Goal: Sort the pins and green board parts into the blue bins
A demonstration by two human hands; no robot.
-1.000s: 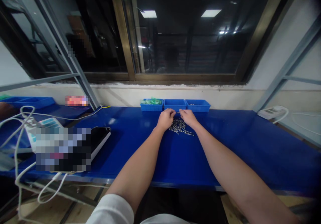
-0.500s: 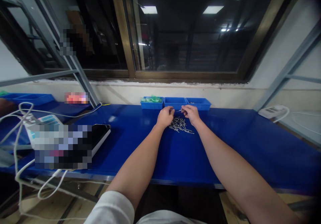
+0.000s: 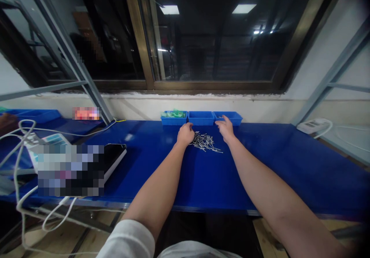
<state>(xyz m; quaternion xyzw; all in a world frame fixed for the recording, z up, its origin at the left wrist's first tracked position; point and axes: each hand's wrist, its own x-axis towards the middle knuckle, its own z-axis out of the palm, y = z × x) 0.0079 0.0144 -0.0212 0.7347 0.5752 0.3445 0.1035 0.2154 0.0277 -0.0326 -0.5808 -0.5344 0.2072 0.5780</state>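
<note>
A loose pile of thin silver pieces that look like nails or screws (image 3: 204, 142) lies on the blue table. At the pile's upper left edge is my left hand (image 3: 185, 133), its fingers curled in. Whatever is between those fingers, if anything, is hidden. My right hand (image 3: 226, 130) reaches over the front of the right blue bin (image 3: 236, 119), fingers apart, with nothing visible in them. A few small pieces lie inside that bin. The middle blue bin (image 3: 200, 118) stands beside it, and the left blue bin (image 3: 174, 121) holds green-and-clear packets (image 3: 175, 114).
On the left of the table sits a dark-topped device (image 3: 115, 153), partly blurred out, with white cables (image 3: 17, 196). A power strip (image 3: 312, 127) lies at the right by a metal post. Another person's hand (image 3: 8, 124) shows at the far left, beside another blue tray (image 3: 43, 115).
My hands have moved apart. The thin metal piece between them is no longer visible there. My right hand has shifted to the right bin and its fingers have spread; my left moved slightly left.
</note>
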